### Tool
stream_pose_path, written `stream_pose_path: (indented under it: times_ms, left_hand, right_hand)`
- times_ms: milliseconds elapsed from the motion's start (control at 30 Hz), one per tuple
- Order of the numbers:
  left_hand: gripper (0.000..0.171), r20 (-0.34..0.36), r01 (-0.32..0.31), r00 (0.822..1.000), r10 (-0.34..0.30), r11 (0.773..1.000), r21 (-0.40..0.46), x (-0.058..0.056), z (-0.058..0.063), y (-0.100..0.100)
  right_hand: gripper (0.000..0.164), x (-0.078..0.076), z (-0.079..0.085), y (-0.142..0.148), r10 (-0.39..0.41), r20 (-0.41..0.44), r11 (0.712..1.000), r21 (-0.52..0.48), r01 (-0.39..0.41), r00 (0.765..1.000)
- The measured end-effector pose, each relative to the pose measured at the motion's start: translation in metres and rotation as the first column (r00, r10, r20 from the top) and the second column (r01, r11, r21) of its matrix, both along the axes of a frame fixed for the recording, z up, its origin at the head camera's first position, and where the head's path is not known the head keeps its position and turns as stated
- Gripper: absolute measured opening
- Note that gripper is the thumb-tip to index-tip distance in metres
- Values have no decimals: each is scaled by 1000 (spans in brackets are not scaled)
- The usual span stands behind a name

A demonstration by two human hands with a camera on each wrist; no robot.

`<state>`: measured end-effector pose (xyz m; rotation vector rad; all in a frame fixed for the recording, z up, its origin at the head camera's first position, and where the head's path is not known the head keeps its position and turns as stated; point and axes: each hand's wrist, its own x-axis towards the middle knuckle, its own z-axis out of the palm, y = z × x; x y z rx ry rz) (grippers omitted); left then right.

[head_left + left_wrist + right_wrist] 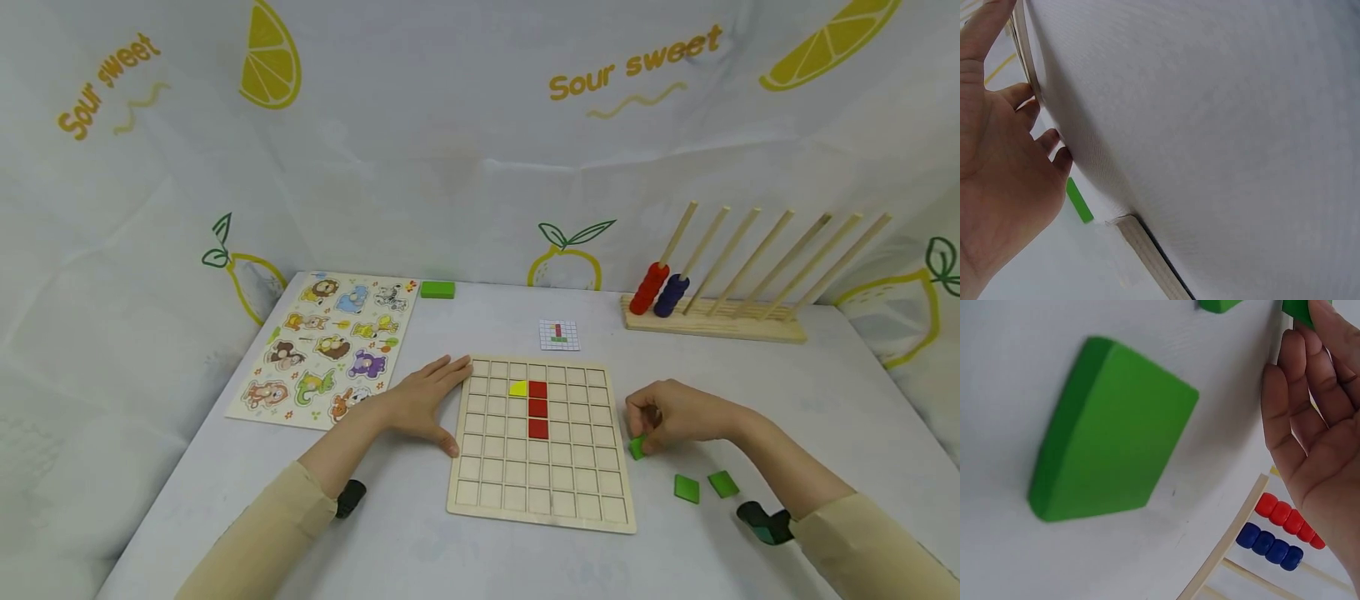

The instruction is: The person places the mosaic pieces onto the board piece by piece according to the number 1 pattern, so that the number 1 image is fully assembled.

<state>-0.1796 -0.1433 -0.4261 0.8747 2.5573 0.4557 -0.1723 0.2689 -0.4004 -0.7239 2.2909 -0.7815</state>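
Note:
A wooden grid board (502,497) lies mid-table, with three red square tiles (537,408) in a column and a yellow piece (518,388) left of the top one. My left hand (422,403) rests at the board's left edge, thumb and fingers spread along it. Just off the right edge, my right hand (678,412) pinches a green square tile (637,447) between thumb and fingers; the right wrist view shows part of this tile at the top. Two more green tiles lie near that hand, one (686,488) left of the other (723,484).
Behind the board lies a small pattern card (559,335). An animal puzzle board (300,412) is at the left, beside a green block (437,289). At the back right stands a wooden rod stand (716,327) with red beads (649,288) and dark blue beads (671,295).

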Motion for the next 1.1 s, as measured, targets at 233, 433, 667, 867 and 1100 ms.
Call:
stream_pose_path:
  times_ms: [233,433,667,867,1100]
  left_hand:
    - [122,9,-4,1000,4,1000,7,0,1,1]
    - [122,8,-2,1000,2,1000,10,0,1,1]
    - [121,5,2,1000,-2,1000,18,0,2,1]
    - [121,2,2,1000,-2,1000,19,0,0,1]
    - [122,-5,3,1000,-3,1000,12,0,-1,0]
  right_hand:
    - [20,1,5,-10,-18,-31,999,-28,17,999]
    - [20,2,5,-20,-21,-45,998,-64,18,999]
    - [19,2,5,-37,-26,-65,997,-73,21,998]
    - [18,4,7,-56,-13,-53,993,-121,6,999]
    - [17,4,3,-78,35,-71,986,-159,-46,997]
